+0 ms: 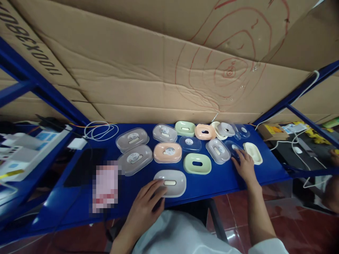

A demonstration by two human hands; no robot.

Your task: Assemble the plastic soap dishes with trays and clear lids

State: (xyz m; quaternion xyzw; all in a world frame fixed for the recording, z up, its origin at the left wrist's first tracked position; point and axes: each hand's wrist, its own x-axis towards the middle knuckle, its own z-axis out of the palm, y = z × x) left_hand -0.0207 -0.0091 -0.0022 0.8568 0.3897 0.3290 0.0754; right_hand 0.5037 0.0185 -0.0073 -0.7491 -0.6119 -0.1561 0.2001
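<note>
My left hand [148, 200] rests with its fingers apart on the left edge of a grey oval dish [176, 190] near the table's front edge. On the right, my right hand [245, 165] reaches over a clear lid [232, 146] with a round label, its fingertips touching the lid and its fingers spread. Just beyond that hand lies a cream dish [254, 154]. A green dish [197, 171] with an oval slot sits between my hands. Behind it are an orange dish [160, 155] under a clear lid and a grey lidded dish [225, 155].
More lidded grey dishes [136, 164], a green dish [185, 124] and an orange dish [201, 135] spread across the blue table [212, 185]. A coiled white cable [101, 131] and a black pad [83, 169] lie left. Cardboard stands behind; a chair is below.
</note>
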